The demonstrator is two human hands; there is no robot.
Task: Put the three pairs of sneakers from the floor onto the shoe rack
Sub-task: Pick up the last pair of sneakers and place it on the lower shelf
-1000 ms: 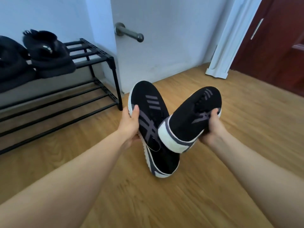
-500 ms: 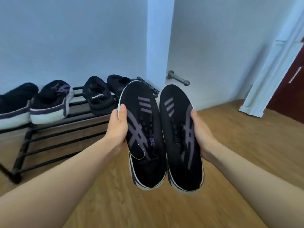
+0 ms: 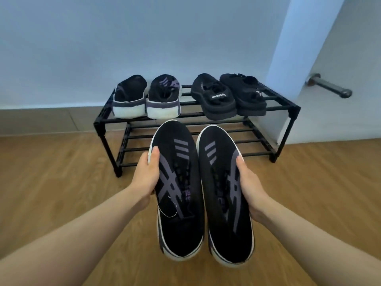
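I hold a pair of black sneakers with purple stripes and white soles side by side, toes pointing away, above the wooden floor in front of the rack. My left hand (image 3: 146,176) grips the left sneaker (image 3: 179,188) by its outer edge. My right hand (image 3: 250,187) grips the right sneaker (image 3: 223,193) the same way. The black metal shoe rack (image 3: 288,107) stands against the wall. Its top shelf carries a black-and-white pair (image 3: 147,97) on the left and an all-black pair (image 3: 227,96) on the right. The two lower shelves are bare.
A pale wall runs behind the rack, with a brown skirting band (image 3: 41,120) at the left. A white door with a metal handle (image 3: 327,86) stands at the right. Wooden floor (image 3: 51,182) spreads in front of the rack.
The view has swung left and squared up to the rack, which is now centred ahead. The two sneakers stay side by side in my hands, now right before the rack's front.
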